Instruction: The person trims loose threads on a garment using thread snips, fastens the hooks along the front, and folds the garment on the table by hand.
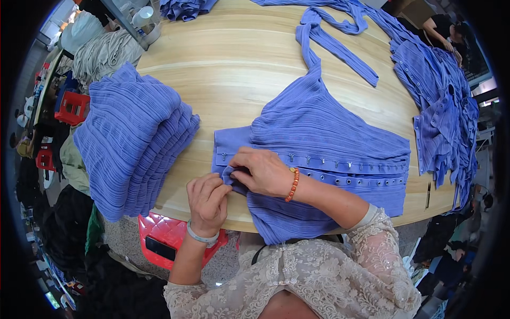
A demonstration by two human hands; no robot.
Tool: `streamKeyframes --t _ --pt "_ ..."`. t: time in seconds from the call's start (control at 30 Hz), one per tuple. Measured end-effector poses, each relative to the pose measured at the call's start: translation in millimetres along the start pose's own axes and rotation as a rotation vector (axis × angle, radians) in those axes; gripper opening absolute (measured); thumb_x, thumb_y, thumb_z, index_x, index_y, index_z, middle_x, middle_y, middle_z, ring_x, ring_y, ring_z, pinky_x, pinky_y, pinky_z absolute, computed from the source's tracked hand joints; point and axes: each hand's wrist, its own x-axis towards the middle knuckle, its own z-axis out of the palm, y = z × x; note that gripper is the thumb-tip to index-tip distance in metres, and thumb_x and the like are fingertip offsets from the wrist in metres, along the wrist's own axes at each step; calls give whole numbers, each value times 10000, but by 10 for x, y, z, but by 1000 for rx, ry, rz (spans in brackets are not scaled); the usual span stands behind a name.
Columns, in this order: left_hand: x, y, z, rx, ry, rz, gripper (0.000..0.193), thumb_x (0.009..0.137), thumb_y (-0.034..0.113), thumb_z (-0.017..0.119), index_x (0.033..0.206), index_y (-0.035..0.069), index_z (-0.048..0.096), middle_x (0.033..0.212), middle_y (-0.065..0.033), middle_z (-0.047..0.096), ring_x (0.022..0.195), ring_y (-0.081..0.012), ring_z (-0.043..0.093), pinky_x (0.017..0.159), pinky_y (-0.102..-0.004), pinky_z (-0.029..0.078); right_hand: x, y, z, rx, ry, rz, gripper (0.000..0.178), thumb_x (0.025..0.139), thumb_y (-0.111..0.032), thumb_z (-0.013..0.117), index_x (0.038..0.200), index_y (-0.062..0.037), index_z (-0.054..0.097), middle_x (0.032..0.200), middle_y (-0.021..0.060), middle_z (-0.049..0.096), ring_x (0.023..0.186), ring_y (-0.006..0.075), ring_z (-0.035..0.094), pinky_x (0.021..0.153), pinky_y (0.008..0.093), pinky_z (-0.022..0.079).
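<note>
A periwinkle-blue ribbed halter top [319, 125] lies spread on the wooden table in front of me. A row of small metal hooks runs across it, with a row of eyelets just below. At the left end of these rows, my right hand [263, 171] pinches the top's edge strip between thumb and fingers. My left hand [206, 204] is closed on the same edge, right beside the other hand's fingertips. The bit of cloth between the fingers is partly hidden. A long strap [340, 50] trails from the top's upper point toward the far side.
Left of the top stands a tall stack of folded blue garments [130, 138]. More blue tops [441, 101] hang over the table's right edge, near a thin dark tool [428, 195]. Below the front edge, a red stool [151, 226] bears a phone [160, 248]. Another person [443, 34] sits at far right.
</note>
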Motion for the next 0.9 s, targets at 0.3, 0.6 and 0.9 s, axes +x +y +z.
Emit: streamKeyframes --t 0.3,0.6,0.9 --pt "49 -85 -99 -692 -8 -786 234 884 -31 537 1106 -24 611 896 -80 632 816 -95 591 708 -226 466 -255 -89 35 12 115 -170 135 859 -112 675 986 -68 678 856 87 638 699 276 650 590 358 515" --pt "439 -380 83 -463 -323 -852 233 851 84 722 1029 -27 620 719 23 578 634 -31 493 555 -192 405 -309 -105 156 -144 137 -323 117 823 -148 644 890 -72 586 783 79 564 699 248 646 541 387 507" --pt "459 -330 204 -225 -243 -667 338 728 14 759 1020 -3 591 819 -52 573 636 -127 497 603 -286 450 -322 -69 172 -174 110 -321 150 790 -108 624 928 -66 583 799 80 543 676 251 630 548 380 503"
